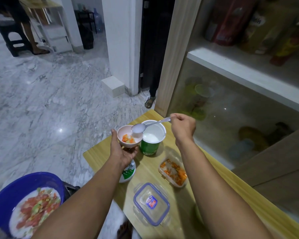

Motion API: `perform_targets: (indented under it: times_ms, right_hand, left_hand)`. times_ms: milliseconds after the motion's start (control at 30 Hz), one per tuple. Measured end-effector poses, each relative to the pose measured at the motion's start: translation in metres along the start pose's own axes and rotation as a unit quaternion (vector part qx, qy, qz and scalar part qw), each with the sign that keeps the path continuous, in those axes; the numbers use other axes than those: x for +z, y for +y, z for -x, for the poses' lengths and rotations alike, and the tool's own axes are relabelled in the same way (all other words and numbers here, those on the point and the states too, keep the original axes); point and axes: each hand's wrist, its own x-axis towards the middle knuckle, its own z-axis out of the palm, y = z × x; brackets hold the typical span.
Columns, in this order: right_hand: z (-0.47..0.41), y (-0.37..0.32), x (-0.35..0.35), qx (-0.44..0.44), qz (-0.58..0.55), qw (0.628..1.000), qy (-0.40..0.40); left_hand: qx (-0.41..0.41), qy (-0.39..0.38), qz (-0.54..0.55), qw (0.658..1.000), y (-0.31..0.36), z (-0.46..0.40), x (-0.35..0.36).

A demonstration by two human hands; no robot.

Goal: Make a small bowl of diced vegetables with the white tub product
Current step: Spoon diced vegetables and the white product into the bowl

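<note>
The left hand (123, 152) cups a small pink bowl (129, 138) of diced vegetables near the table's (162, 190) far left corner. Over it, the right hand (183, 126) pinches a loaded spoon (138, 129), beside the open white tub (152, 137).

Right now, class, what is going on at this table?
A person's left hand holds a small pink bowl with diced vegetables in it. The right hand holds a spoon loaded with white product over the bowl, beside the open tub. A container of more diced vegetables sits open nearby, its lid lying beside it.
</note>
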Motion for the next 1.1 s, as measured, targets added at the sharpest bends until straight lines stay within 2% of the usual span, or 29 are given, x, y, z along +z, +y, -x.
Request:
perform_targets:
  times_ms: [100,233,433,567,867,1100]
  right_hand:
    - [0.014,0.001,0.008,-0.08,0.034,0.996,-0.034]
    - [0.024,0.011,0.018,-0.088,0.011,0.995,-0.052]
    - [0.043,0.033,0.03,0.0,-0.102,0.989,-0.111]
    - [0.065,0.047,0.039,0.049,-0.137,0.974,-0.174]
    - [0.102,0.088,0.069,0.137,-0.127,0.959,-0.213]
    - [0.113,0.113,0.099,0.212,-0.113,0.947,-0.212]
  left_hand:
    - [-0.002,-0.008,-0.006,1.0,-0.001,0.002,0.001]
    - [-0.011,-0.012,-0.014,1.0,0.001,0.005,-0.001]
    - [-0.008,-0.001,-0.032,0.999,0.003,0.006,-0.011]
    - [0.002,0.013,-0.051,0.999,0.006,0.005,-0.021]
    - [0.012,0.051,-0.094,0.994,0.018,0.008,-0.064]
    - [0.017,0.097,-0.125,0.987,0.027,0.013,-0.095]
